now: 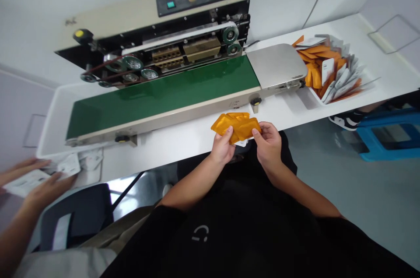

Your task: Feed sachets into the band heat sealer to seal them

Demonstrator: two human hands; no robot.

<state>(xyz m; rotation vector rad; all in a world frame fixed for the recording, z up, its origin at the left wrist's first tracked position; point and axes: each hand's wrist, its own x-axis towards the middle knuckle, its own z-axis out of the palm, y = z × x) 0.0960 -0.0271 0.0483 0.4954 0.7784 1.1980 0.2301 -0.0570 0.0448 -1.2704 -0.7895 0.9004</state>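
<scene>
Both my hands grip a fanned bunch of orange pouches [235,124] just above the front edge of the white table [183,142]. My left hand [222,146] is closed on the left side of the bunch, thumb on top. My right hand [268,141] pinches the right side, where a white pouch edge shows underneath. Straight ahead stands a band sealing machine [157,46] with a green conveyor belt [164,94] and a steel feed plate [277,64].
A white tray [331,70] heaped with several orange and white pouches sits at the right of the machine. At the left, another person's hands [42,181] handle white pouches by a white bin [52,124]. A blue crate [390,135] stands on the floor.
</scene>
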